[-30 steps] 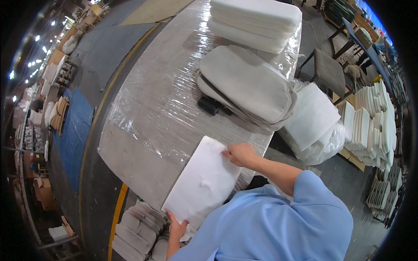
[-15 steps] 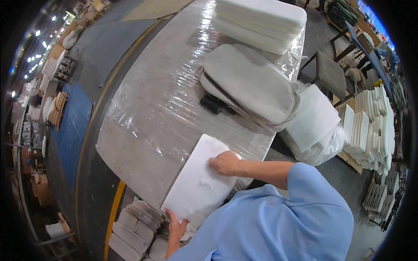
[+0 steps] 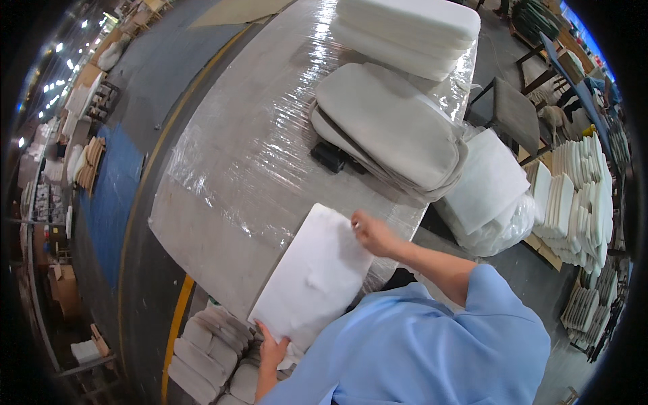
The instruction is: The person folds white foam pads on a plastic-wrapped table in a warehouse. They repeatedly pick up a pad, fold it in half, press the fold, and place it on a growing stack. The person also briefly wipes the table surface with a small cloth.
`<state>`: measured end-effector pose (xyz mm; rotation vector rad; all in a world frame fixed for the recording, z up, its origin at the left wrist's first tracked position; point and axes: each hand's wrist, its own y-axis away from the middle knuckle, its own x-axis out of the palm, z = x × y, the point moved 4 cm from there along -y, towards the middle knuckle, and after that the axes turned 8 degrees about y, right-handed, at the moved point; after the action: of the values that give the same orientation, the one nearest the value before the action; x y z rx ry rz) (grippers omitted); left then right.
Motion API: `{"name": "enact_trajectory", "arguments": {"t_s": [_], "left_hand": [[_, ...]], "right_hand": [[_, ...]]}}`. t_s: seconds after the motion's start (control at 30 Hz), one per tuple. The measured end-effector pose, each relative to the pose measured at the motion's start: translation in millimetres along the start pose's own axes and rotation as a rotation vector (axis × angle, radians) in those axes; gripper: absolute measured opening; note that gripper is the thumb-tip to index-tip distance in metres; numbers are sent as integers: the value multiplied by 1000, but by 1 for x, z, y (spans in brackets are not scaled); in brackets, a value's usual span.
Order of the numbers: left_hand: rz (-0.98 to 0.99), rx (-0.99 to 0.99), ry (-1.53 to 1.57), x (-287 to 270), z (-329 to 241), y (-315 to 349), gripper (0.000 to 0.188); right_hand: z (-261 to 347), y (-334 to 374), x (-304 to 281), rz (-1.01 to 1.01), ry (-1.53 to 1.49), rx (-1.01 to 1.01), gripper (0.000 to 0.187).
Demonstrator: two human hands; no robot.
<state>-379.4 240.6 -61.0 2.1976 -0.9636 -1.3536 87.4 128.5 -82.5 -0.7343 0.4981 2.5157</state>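
Note:
A white padded piece [image 3: 310, 277], like a foam seat pad with white sheet wadding over it, lies slantwise at the table's near edge. Its surface is slightly wrinkled in the middle. My left hand [image 3: 271, 349] grips its lower end, fingers and thumb at the edge. My right hand [image 3: 375, 233] is closed, with curled fingers, over the far right edge of the pad; whatever those fingers hold is hidden. Beyond the pad, several grey cushion covers [image 3: 388, 128] lie in a flat stack. A small black object [image 3: 327, 156] sits against the stack's left side.
The table [image 3: 223, 169] is wrapped in shiny clear film. White foam pads [image 3: 405, 40] are stacked at its far end. White sheets [image 3: 489, 179] in a clear bag stand right of the table. Grey cushions [image 3: 202, 351] are piled below left. A dark chair [image 3: 509, 111] stands far right.
My right hand has moved right, from the pad's surface out to its edge. My left hand keeps its place on the lower end.

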Motion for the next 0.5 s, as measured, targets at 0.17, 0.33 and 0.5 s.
{"name": "enact_trajectory", "arguments": {"t_s": [0.17,0.33,0.5], "left_hand": [[-6,-38,-67,-2,-2,-1,125],[-6,4,-102,0,-6,2,124],[-1,6,-101,-4,-6,-1,127]], "right_hand": [[24,-6,46,1,326,-140,24],[109,26,105,150,-142,-670,31],[92,5,39,109,134,-452,30]]}}
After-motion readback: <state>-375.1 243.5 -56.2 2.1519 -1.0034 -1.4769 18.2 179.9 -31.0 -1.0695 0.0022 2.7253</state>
